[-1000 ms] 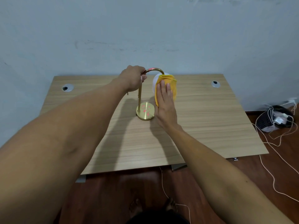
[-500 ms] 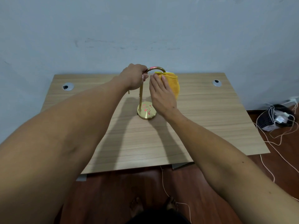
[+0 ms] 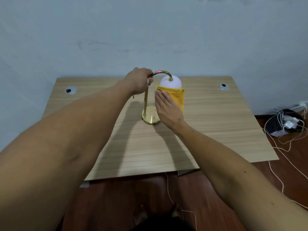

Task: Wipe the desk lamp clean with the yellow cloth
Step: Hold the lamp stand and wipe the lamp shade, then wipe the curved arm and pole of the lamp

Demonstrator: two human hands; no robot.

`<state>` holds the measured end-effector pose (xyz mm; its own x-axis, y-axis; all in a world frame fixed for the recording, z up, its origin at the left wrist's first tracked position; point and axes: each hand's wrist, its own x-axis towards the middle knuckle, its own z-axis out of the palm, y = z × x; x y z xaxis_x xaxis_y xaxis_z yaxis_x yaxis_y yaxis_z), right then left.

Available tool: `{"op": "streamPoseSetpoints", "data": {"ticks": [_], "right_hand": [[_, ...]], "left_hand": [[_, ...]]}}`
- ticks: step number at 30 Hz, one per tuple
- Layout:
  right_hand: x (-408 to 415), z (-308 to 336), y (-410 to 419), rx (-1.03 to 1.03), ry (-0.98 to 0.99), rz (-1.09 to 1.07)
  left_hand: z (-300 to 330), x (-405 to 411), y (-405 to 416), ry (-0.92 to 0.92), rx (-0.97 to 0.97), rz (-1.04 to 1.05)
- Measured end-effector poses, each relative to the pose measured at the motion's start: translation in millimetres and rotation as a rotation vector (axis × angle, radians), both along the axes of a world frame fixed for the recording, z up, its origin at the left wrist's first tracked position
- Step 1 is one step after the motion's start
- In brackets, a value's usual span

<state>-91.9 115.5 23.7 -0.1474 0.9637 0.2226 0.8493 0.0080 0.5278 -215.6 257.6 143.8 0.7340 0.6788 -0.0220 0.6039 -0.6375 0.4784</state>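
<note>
On the desk [image 3: 208, 124]: left hand [image 3: 139, 81] gripping desk lamp [image 3: 146, 100] neck; right hand [image 3: 168, 109], fingers [image 3: 160, 100] flat, pressing yellow cloth [image 3: 177, 99] to globe.

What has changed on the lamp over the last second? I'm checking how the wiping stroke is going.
The right hand slid the yellow cloth down the white shade from its top, so the upper dome is now bare and the cloth covers only the lower part. Nothing was taken hold of or let go. The left hand still grips the brass neck; the base stayed put on the desk.
</note>
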Motion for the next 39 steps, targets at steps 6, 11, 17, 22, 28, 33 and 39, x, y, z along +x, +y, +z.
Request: {"op": "streamPoseSetpoints", "data": {"ticks": [6, 11, 17, 22, 28, 33, 39], "right_hand": [[22.1, -21.8, -42.2, 0.029, 0.115, 0.042], [31.5, -12.6, -72.0, -0.049, 0.607, -0.145], [52.0, 38.4, -69.1, 0.352, 1.569, -0.889], [62.3, 90.0, -37.2, 0.586, 1.827, -0.725], [23.9, 126.3, 11.8, 0.522, 1.845, -0.533], [-21.0, 119.5, 34.3, 0.515, 1.868, -0.42], [-41.5, 95.6, 38.9, 0.278, 1.274, -0.183]], "left_hand": [[1.9, -0.6, -0.9, 0.01, -0.026, 0.013], [5.6, -2.4, -2.0, 0.039, -0.051, 0.029], [1.1, -13.3, -4.4, -0.039, -0.066, 0.137], [-16.5, -48.8, -0.9, -0.16, -0.244, 0.29], [-47.6, -66.7, 0.8, -0.261, -0.406, 0.396], [-59.4, -58.6, 5.8, -0.411, -0.472, 0.393], [-67.7, -55.5, 6.8, -0.45, -0.401, 0.443]]}}
